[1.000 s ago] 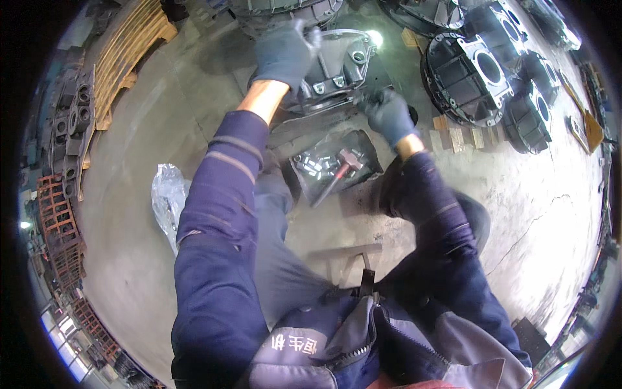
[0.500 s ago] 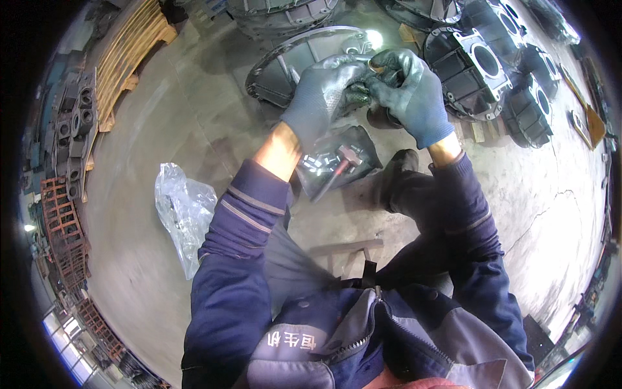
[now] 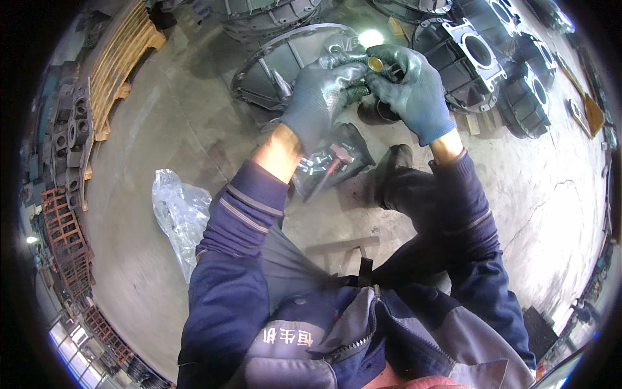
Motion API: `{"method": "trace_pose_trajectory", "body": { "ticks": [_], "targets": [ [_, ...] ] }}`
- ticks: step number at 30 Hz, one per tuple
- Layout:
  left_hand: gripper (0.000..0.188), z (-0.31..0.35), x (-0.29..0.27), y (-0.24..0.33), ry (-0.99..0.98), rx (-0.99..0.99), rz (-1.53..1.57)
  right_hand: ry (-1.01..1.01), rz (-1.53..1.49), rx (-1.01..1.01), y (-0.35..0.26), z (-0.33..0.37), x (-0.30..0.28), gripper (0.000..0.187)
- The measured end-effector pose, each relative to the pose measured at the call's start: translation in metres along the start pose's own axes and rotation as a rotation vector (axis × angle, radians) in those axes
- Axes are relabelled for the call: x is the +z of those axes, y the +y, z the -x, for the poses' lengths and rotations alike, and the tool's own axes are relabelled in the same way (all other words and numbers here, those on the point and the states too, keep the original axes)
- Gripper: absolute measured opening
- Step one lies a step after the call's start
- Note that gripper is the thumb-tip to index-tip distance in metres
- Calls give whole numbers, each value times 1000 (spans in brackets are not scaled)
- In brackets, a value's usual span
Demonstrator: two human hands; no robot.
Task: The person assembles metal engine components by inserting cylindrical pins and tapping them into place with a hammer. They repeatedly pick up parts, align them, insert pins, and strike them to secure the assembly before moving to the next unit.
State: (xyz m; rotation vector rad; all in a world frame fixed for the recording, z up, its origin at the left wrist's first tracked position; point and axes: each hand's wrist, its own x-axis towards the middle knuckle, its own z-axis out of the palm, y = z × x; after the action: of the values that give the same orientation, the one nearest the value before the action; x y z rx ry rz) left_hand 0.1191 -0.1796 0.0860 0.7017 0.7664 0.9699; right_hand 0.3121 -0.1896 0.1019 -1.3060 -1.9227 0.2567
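Both my hands wear grey-blue work gloves and meet in front of me, above the floor. In my right hand (image 3: 413,91) the fingers and thumb pinch a small round brass-coloured piece (image 3: 375,64). The fingers of my left hand (image 3: 324,91) are curled closed against it from the other side; what they grip is hidden, and their tips look dark and wet. Below lies an open black bag (image 3: 353,139) with several small shiny metal pieces (image 3: 315,162) and a hammer (image 3: 339,155) on it.
Beyond my hands stands a large round ribbed metal housing (image 3: 262,81), with more housings (image 3: 479,52) at the right. A clear plastic bag (image 3: 181,211) lies on the floor to the left. Wooden pallets (image 3: 123,55) stand far left, and a metal bar (image 3: 343,245) lies between my legs.
The brass-coloured piece has turned, so its round face now shows between my fingers. My hands stay together; the view has shifted slightly, moving the housings a little left and up.
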Motion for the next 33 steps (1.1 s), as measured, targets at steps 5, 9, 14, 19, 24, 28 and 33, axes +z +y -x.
{"method": "trace_pose_trajectory", "body": {
  "ticks": [5, 9, 14, 19, 24, 28, 33],
  "targets": [
    [30, 1, 3, 4, -47, 34, 19, 14, -205, 54, 0, 2, 6, 40],
    [30, 4, 9, 11, 62, 69, 11, 18, -318, 110, -2, 1, 10, 40],
    [30, 9, 20, 9, 241, 351, -697, -106, -32, 81, -4, 1, 9, 41],
    [31, 3, 12, 8, 242, 375, -561, -125, -12, 77, -9, 2, 14, 39],
    [27, 10, -4, 17, 152, 144, -199, -135, -628, 259, -9, 2, 20, 42],
    [32, 19, -6, 24, -34, -7, 82, -190, -550, 165, -6, 1, 19, 43],
    [35, 18, -6, 24, -26, 15, -39, -150, -381, 50, -9, -3, 18, 39]
  ]
}}
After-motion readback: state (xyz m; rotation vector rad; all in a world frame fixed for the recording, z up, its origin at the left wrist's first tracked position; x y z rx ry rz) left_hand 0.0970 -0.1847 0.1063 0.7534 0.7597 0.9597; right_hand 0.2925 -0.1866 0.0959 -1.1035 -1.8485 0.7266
